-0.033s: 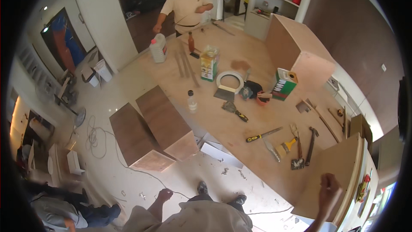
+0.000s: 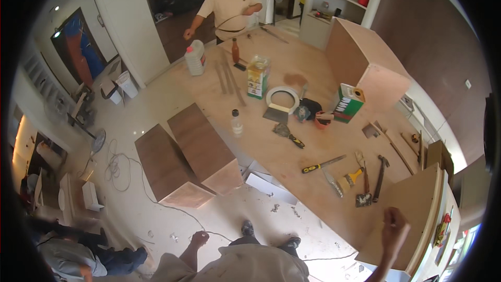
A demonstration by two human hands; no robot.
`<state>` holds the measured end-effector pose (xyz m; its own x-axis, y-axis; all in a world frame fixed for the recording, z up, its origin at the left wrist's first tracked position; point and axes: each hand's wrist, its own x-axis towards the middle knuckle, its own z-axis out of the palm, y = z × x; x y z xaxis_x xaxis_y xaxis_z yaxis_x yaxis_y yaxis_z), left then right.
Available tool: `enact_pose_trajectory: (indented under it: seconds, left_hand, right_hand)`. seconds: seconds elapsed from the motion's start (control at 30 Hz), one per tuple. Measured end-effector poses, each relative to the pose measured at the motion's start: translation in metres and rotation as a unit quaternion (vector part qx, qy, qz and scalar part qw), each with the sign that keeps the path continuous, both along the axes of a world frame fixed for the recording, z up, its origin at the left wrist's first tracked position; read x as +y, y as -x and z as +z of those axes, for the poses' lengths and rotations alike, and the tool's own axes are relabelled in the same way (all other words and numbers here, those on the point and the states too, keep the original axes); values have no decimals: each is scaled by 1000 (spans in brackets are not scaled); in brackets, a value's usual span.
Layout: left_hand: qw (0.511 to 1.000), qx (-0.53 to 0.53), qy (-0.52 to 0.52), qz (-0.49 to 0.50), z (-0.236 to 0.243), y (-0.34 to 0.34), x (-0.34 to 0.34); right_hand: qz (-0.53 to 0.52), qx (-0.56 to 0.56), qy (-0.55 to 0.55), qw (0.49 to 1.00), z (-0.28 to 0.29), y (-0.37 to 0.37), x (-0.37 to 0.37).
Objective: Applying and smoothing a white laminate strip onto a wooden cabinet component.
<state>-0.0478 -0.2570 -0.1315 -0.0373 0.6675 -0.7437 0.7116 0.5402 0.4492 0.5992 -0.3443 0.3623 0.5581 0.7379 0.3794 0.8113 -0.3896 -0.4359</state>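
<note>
My left hand point(image 2: 199, 240) hangs low beside my body above the pale floor, its fingers curled, with nothing seen in it. On the right, my right hand point(image 2: 395, 224) is raised in a loose fist over a brown board point(image 2: 404, 209); no object shows between its fingers. Near that hand on the wooden worktop point(image 2: 271, 151) lie a hammer point(image 2: 381, 177), a dark-bladed scraper point(image 2: 364, 198) and a yellow-handled paintbrush point(image 2: 348, 180). A file with a yellow and black handle point(image 2: 323, 163) and a putty knife point(image 2: 288, 134) lie farther left.
Two brown wooden boxes point(image 2: 190, 151) stand on the floor left of the worktop. Metal cans point(image 2: 348, 103), a white jug point(image 2: 195, 60), a clear bottle point(image 2: 237, 124) and a tape roll point(image 2: 283, 99) are on top. A co-worker point(image 2: 229, 10) stands beyond. A cable point(image 2: 177, 210) crosses the floor.
My right hand has shifted slightly left, still closed. The co-worker's lowered hand has moved a little left beside the white jug. My left hand looks unchanged.
</note>
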Motion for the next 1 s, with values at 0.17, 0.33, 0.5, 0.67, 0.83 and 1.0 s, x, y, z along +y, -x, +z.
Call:
enact_pose_trajectory:
  seconds: [0.17, 0.33, 0.5, 0.67, 0.83, 1.0]
  left_hand:
    - [962, -42, -1, 271, 6, 30, -70]
    - [933, -65, 13, 354, 13, 1, -138]
    - [910, -98, 39, 402, 9, -58, -202]
    - [904, -71, 45, 420, 27, -135, -251]
    - [941, -35, 5, 336, 50, -179, -284]
    - [948, -6, -13, 317, 91, -191, -303]
  right_hand:
    - [255, 39, 185, 948, -141, 98, 78]
    - [522, 272, 336, 735, -151, 206, 115]
    - [472, 60, 340, 811, -165, 143, 146]
    - [404, 15, 333, 852, -139, 87, 167]
    - [444, 65, 315, 836, -182, 67, 142]
    - [540, 126, 389, 736, -210, 61, 117]
